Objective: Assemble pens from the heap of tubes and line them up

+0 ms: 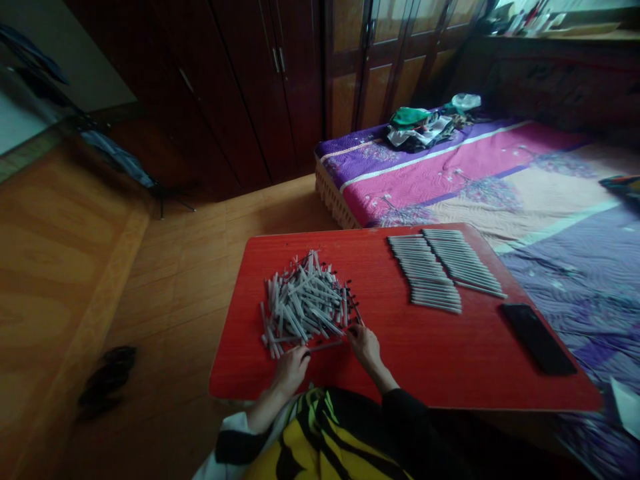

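A heap of slim grey-white pen-like tubes [305, 300] with small dark pieces among them lies on the red table [390, 360]. At the near edge of the heap, my left hand [291, 371] is closed, its fingertips at the left end of a single pen-like tube [326, 346]. My right hand [367, 345] is pinched at the heap's right near corner, close to that tube's other end. What its fingertips hold is too small to make out. To the right, pen-like sticks [431, 272] with dark tips lie side by side in two neat rows.
A black phone [537, 339] rests near the table's right edge. Beyond the table stands a bed [480, 173] with a pile of clothes [423, 128] on it. Dark wooden wardrobes [260, 87] line the back. A dark object [107, 380] lies on the floor at left.
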`<move>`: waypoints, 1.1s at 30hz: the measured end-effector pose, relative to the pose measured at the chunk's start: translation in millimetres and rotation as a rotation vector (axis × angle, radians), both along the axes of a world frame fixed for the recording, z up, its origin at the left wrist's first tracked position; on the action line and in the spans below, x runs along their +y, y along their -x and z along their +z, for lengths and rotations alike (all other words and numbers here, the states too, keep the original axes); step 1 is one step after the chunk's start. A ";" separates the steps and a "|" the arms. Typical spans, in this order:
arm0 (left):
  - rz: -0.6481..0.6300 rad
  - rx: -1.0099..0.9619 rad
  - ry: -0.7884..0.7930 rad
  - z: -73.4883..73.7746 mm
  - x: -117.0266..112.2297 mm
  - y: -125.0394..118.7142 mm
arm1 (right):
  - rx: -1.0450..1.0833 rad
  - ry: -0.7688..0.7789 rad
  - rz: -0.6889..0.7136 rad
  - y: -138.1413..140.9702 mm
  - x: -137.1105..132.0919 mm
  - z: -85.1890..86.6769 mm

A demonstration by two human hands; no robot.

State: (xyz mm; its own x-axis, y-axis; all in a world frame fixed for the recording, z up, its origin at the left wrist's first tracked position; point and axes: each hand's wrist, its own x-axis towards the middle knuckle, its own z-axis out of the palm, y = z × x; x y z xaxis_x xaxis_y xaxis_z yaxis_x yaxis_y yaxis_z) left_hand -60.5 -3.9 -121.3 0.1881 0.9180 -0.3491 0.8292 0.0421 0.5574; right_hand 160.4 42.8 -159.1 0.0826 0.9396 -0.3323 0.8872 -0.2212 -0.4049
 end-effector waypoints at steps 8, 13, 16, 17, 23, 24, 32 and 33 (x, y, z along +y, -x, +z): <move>-0.109 -0.017 -0.023 4.0 10.3 2.3 | -0.038 0.030 0.081 32.6 6.6 5.9; -0.150 -0.019 -0.058 5.4 14.3 6.5 | -0.043 0.002 0.100 43.5 0.7 7.3; -0.163 -0.015 -0.083 4.1 18.8 7.7 | -0.015 -0.025 0.058 43.1 -5.2 9.8; -0.164 -0.011 -0.091 3.5 21.0 7.6 | 0.001 -0.037 0.034 42.6 -7.3 10.5; -0.176 0.042 -0.180 6.6 43.4 1.1 | 0.166 -0.086 -0.173 34.1 -16.2 9.8; -0.188 0.051 -0.197 8.2 48.2 -0.7 | 0.207 -0.082 -0.214 31.4 -17.6 8.8; -0.474 0.039 -0.215 11.6 76.3 -28.8 | 0.630 0.037 -0.569 10.8 -45.6 2.7; -0.515 0.032 -0.205 10.7 77.6 -33.4 | 0.679 0.047 -0.609 8.8 -49.8 2.9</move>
State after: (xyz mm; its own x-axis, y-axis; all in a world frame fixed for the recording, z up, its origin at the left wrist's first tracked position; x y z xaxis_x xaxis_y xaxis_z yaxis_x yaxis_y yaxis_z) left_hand -27.1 73.7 -110.6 0.6229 0.7600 -0.1858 0.7304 -0.4798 0.4860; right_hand 151.6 -7.0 -156.2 0.3324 0.7818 -0.5276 0.1862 -0.6028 -0.7759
